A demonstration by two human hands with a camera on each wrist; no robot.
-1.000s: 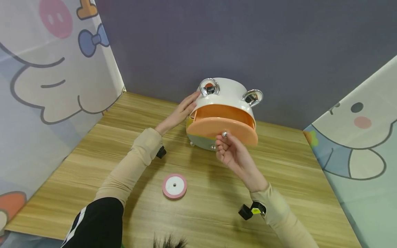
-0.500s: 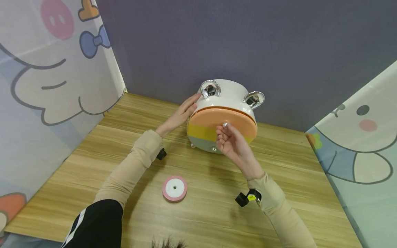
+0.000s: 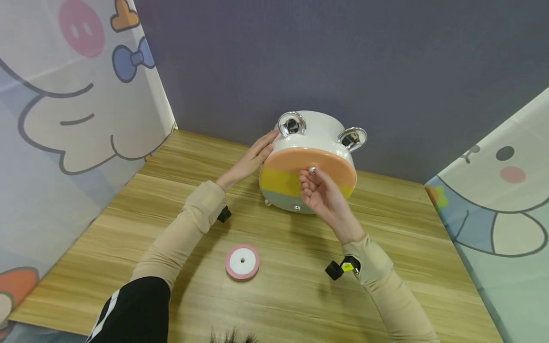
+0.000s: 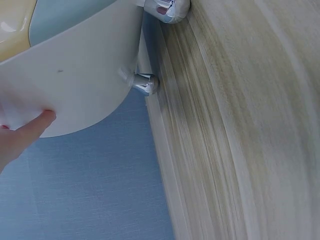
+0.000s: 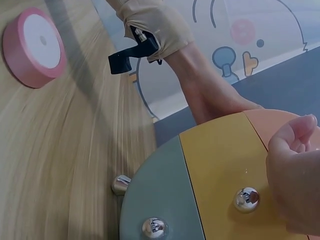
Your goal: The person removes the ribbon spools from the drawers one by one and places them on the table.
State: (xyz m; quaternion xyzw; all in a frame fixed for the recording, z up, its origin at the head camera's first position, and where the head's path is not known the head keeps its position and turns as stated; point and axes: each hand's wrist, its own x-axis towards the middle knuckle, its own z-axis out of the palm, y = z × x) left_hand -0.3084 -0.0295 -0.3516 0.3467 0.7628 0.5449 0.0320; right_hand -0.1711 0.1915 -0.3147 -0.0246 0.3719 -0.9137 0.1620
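Note:
A small round drawer cabinet point(image 3: 316, 127) with a white shell and silver ears stands against the back wall. Its orange top drawer point(image 3: 286, 160) sits flush with the yellow drawer point(image 3: 279, 181) and the grey-green drawer point(image 3: 280, 199) below it. My right hand point(image 3: 329, 202) pinches the orange drawer's silver knob point(image 3: 312, 169) between thumb and finger. On the cabinet's left side rests my left hand point(image 3: 250, 159), its fingers fairly straight. One fingertip point(image 4: 47, 116) touches the white shell in the left wrist view.
A pink-rimmed ribbon spool point(image 3: 242, 262) lies flat on the wooden table point(image 3: 279, 309), nearer to me. The grey wall point(image 3: 334, 62) rises directly behind the cabinet. Cartoon-printed panels point(image 3: 55, 128) border both sides of the table.
The orange drawer has slid inward from standing open to flush with the front. My right hand has moved forward with its knob; the left hand has stayed on the cabinet's side.

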